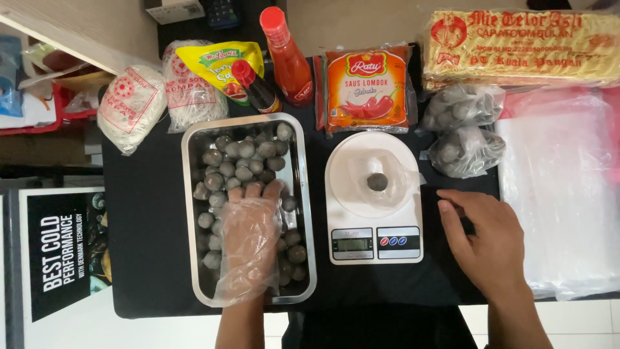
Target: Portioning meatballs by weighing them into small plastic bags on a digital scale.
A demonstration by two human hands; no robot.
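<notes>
- Surface: black counter, seen from above; pale floor shows at the lower left, beside a dark printed sign.
- Back left: shelf edge with mixed clutter below it; the items there are too small to identify.
- Rectangular steel tray sits left of centre and holds many grey round meatballs, loosely piled.
- Left hand, in a clear plastic glove, lies inside the tray on the meatballs; fingers are extended and slightly spread, fingertips touching balls mid-tray. Whether it has a grip on any ball I cannot tell.
- White digital kitchen scale stands just right of the tray. A clear plastic bag lies on its round platter with one grey meatball inside.
- Right hand, bare, rests palm-down on the counter right of the scale; fingers together and relaxed, holding nothing.
- Behind the right hand: two filled clear bags of meatballs, stacked one behind the other.
- Far right: stack of clear plastic sheets.
- Back row, left to right: two white noodle packets, a yellow sauce pouch, a small dark bottle with a red cap, a red sauce bottle, an orange chilli-sauce packet and a long yellow noodle pack.
</notes>
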